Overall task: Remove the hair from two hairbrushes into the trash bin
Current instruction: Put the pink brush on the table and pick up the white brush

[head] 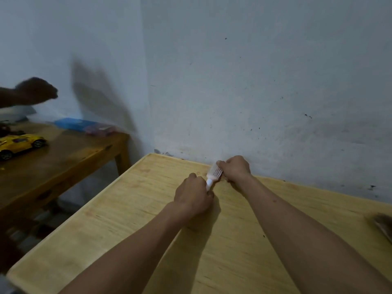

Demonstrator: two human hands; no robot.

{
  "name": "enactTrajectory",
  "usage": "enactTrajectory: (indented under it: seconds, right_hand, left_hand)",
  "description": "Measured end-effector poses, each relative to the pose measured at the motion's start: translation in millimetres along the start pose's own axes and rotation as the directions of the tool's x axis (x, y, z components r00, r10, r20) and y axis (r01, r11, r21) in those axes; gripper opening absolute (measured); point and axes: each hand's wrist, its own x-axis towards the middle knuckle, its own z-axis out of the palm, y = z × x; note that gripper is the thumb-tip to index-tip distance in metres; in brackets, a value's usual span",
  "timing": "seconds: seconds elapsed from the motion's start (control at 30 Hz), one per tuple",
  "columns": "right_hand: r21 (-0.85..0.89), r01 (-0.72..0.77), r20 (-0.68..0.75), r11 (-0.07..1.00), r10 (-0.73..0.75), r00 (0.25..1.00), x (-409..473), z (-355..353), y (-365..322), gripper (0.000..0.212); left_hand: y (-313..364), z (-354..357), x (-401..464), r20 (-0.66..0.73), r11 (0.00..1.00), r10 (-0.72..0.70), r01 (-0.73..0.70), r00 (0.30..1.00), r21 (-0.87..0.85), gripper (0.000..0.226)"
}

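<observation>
A white hairbrush (pixel 214 174) lies near the far edge of the light wooden table (pixel 118 221), close to the wall. My left hand (pixel 194 197) is closed around its handle. My right hand (pixel 235 168) is closed over the brush head at the bristles. Whether hair is pinched in those fingers is hidden. A second, dark brush (pixel 385 227) shows only partly at the right edge of the view, lying on the table. No trash bin is in view.
A darker wooden table (pixel 63 162) stands to the left with a yellow toy car (pixel 19 144) and a blue box (pixel 73 123) on it. Another person's hand (pixel 36 91), blurred, reaches over it. A white wall rises right behind both tables.
</observation>
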Motion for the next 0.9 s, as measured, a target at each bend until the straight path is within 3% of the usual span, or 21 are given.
enactTrajectory:
  seconds: [0.13, 0.23, 0.3, 0.37, 0.47, 0.7, 0.9]
  right_hand:
    - [0.042, 0.008, 0.022, 0.999, -0.009, 1.000, -7, -6, 0, 0.044]
    - [0.066, 0.026, 0.075, 0.997, -0.031, 0.997, -20, -25, 1, 0.036]
    - [0.057, 0.063, 0.088, 0.996, -0.067, 0.994, -31, -50, 0, 0.033]
    - [0.028, 0.100, 0.070, 0.995, -0.101, 0.992, -45, -82, -1, 0.044]
    - [-0.003, 0.126, 0.025, 0.992, -0.126, 0.992, -68, -136, 3, 0.042]
    - [-0.222, 0.061, -0.064, 0.973, -0.078, 0.995, -118, -254, 54, 0.040]
    - [-0.487, -0.116, -0.125, 0.866, 0.062, 0.990, -152, -323, 125, 0.035]
  left_hand:
    - [5, -1, -5, 0.018, 0.999, -0.009, 0.009, 1.000, 0.045, 0.038]
    - [12, -2, -14, -0.067, 0.994, 0.036, -0.029, 0.997, 0.103, 0.052]
    - [24, -5, -21, -0.136, 0.989, 0.078, -0.059, 0.988, 0.139, 0.056]
    - [45, -6, -27, -0.182, 0.985, 0.124, -0.098, 0.975, 0.144, 0.056]
    - [88, 1, -42, -0.184, 0.974, 0.216, -0.197, 0.959, 0.115, 0.057]
    - [202, 44, -103, 0.014, 0.908, 0.418, -0.418, 0.908, -0.019, 0.051]
    - [286, 83, -144, 0.180, 0.911, 0.410, -0.390, 0.894, -0.136, 0.055]
